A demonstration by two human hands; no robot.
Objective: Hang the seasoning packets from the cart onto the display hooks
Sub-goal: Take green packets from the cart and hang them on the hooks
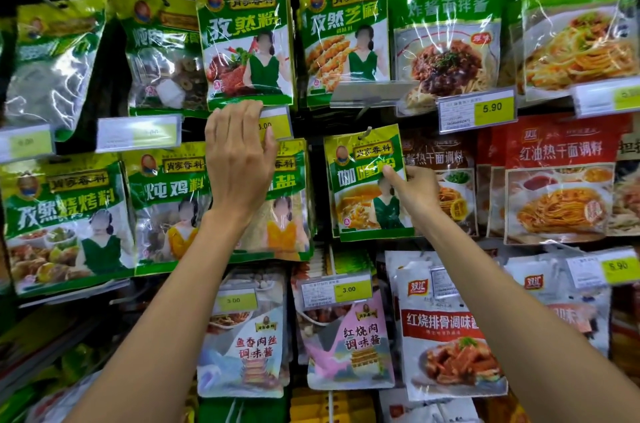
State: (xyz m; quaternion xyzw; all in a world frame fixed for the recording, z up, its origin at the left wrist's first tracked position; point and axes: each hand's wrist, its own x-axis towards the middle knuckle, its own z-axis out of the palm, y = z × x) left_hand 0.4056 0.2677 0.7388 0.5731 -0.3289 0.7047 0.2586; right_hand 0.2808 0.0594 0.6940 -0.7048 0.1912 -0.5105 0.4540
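A green and yellow curry seasoning packet (pixel 363 180) hangs on a display hook (pixel 366 133) in the middle row. My right hand (pixel 414 190) pinches its right edge, thumb on the front. My left hand (pixel 239 159) is raised in front of the salt seasoning packet (pixel 287 201) one column to the left, fingers fairly straight, fingertips at a price tag (pixel 277 124) under the cumin powder packet (pixel 246 38). Whether it touches the tag is unclear. The cart is out of view.
The display wall is packed with hanging packets: green seasoning bags (pixel 65 221) at left, noodle sauce bags (pixel 446 38) and red ones (pixel 557 180) at right, sauce pouches (pixel 349 339) below. Yellow price tags (pixel 478 109) stick out on the hook ends.
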